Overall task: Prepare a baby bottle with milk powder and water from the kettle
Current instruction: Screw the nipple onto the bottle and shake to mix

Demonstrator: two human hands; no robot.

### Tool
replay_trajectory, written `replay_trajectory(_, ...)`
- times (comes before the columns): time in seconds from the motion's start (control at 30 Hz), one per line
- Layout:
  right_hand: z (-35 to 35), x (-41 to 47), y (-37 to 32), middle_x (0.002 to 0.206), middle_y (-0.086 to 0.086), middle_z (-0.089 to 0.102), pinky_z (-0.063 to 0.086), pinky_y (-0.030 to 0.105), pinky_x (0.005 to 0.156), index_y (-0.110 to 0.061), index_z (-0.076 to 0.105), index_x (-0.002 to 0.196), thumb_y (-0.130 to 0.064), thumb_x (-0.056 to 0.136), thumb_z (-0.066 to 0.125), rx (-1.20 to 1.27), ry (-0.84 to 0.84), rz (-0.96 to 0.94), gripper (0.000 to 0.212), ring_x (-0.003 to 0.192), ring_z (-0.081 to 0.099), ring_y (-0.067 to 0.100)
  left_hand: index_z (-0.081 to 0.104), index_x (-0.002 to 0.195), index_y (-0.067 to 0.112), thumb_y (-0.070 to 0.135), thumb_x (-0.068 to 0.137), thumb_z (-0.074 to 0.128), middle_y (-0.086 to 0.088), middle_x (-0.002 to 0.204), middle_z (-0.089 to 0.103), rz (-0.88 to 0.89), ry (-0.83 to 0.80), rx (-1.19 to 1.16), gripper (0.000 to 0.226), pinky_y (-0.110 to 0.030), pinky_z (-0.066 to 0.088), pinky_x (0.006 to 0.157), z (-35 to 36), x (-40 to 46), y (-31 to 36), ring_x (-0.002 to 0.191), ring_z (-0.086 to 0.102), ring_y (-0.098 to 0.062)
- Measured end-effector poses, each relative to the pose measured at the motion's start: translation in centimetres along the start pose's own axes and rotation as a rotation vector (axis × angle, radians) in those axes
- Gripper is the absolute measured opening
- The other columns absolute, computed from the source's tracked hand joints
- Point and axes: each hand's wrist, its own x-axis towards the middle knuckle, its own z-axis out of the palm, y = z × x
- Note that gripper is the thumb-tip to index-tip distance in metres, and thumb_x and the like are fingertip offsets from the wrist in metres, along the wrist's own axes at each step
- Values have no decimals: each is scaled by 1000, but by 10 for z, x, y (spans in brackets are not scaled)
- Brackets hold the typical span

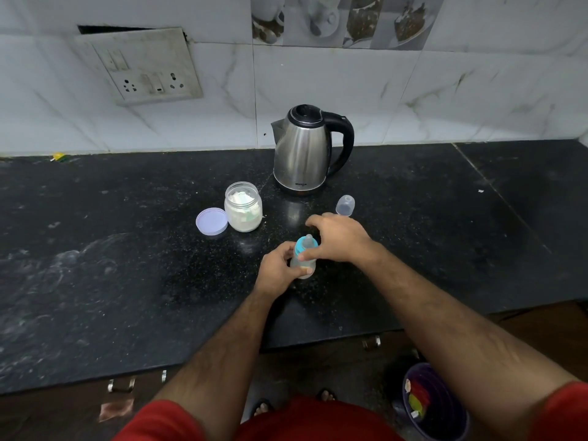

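A small baby bottle [303, 264] with a blue collar and a clear teat stands on the black counter [127, 265]. My left hand [276, 271] grips its body from the left. My right hand [339, 238] holds the blue collar from the right, thumb on the bottle's side. Behind it stands a steel kettle [302, 151] with a black handle, lid closed. An open jar of white milk powder [243, 206] sits left of the kettle, its lilac lid [211, 221] lying beside it. The bottle's clear cap [345, 205] stands on the counter right of the kettle's base.
A tiled wall with a socket panel [143, 66] rises behind the counter. Below the counter's front edge are drawer handles [121, 385] and, on the floor at right, a purple bin [436, 405] holding coloured scraps.
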Motion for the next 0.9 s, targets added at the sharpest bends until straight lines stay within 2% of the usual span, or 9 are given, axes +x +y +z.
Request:
replay_trajectory(0.07,-8,0,1,110,-6,52,48,34,82,-31,50,135,-48,73,78,80,-131,-86,70,104,55,14,63,95,41,15,65,90,17,94,73,-3,4,-1,48,-10,49,80,0,0,0,89,67,5)
replay_trajectory(0.13,-7,1,0,106,-7,55,51,37,83,-32,60,123,-36,75,78,75,-141,-117,51,104,56,14,64,96,39,14,65,90,14,96,74,-4,2,-5,48,-17,51,85,1,1,0,91,68,2)
replay_trajectory(0.23,1,0,-4,94,-7,62,49,35,67,-26,63,98,-49,73,75,17,-25,-59,36,92,60,16,65,94,39,14,65,90,16,93,74,0,1,-6,47,-20,52,85,0,1,0,88,68,2)
replay_trajectory(0.37,15,0,-10,75,-7,55,34,30,55,-23,52,81,-73,72,62,-114,104,23,52,76,59,17,65,91,40,13,65,89,21,88,73,9,3,8,45,-22,53,82,0,0,1,86,68,2)
replay_trajectory(0.47,13,2,-10,83,-5,57,37,31,60,-24,53,91,-77,68,63,-154,86,18,59,84,61,19,65,92,39,14,65,89,16,88,74,2,2,9,44,-23,54,84,-1,0,2,87,69,-1)
replay_trajectory(0.57,1,3,-4,115,-2,61,47,38,82,-29,49,132,-62,68,75,-99,-92,-55,76,108,59,20,64,99,36,18,66,90,16,94,73,3,-3,27,46,-11,49,82,-2,-1,4,90,66,7)
replay_trajectory(0.6,-3,3,-2,118,-3,62,48,40,88,-31,48,136,-54,70,77,-61,-151,-80,76,111,58,19,64,101,35,19,66,90,16,96,72,3,-7,38,46,-8,48,80,-2,-1,5,90,65,9)
replay_trajectory(0.73,-1,3,2,100,-8,67,53,43,83,-31,64,112,-39,75,75,104,-141,-119,40,97,62,16,64,98,38,17,65,90,16,94,73,0,-1,33,47,-7,47,78,-2,-2,5,88,66,6)
replay_trajectory(0.9,21,-1,3,89,-4,66,44,34,64,-21,57,95,-65,78,64,51,57,-71,48,84,61,17,64,95,41,18,66,89,18,90,73,13,4,45,45,-12,50,77,-2,-2,4,86,67,3)
